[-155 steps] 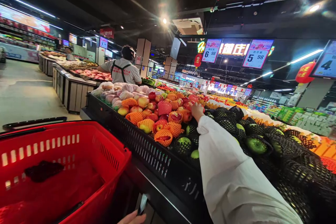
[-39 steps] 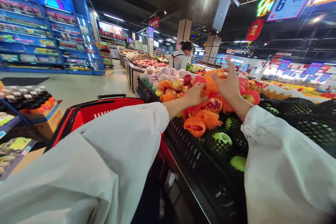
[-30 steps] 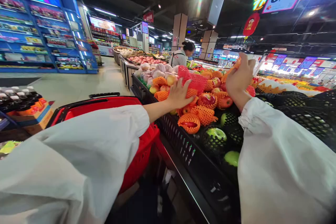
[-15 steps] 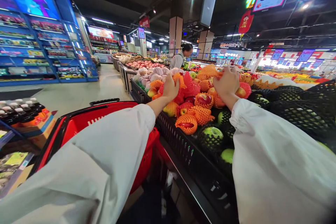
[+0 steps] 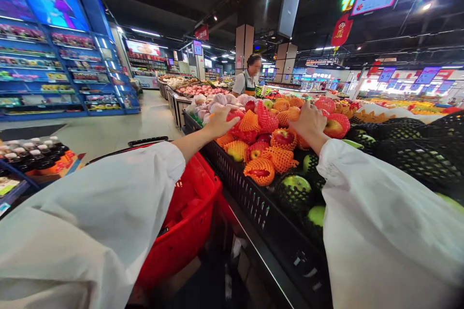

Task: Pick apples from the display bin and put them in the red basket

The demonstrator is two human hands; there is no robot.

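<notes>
Both of my arms, in white sleeves, reach over a black slatted crate (image 5: 253, 193) heaped with apples in orange and red foam nets (image 5: 281, 157). My left hand (image 5: 220, 124) lies on the near left of the heap, its fingers closed over a red apple (image 5: 235, 116). My right hand (image 5: 308, 124) is palm down on the middle of the heap, gripping an orange-netted apple (image 5: 293, 114); its fingertips are hidden. A red-netted apple (image 5: 335, 125) lies just right of that hand.
A red shopping basket (image 5: 188, 203) hangs under my left arm against the crate. Green apples in black nets (image 5: 294, 184) fill the near right. A person in an apron (image 5: 248, 79) stands behind the display. A bottle rack (image 5: 32, 154) and blue shelves (image 5: 54, 77) stand left, across the aisle.
Both hands have come down from holding netted fruit above the heap and now rest on it. My left hand has shifted left to the red apple.
</notes>
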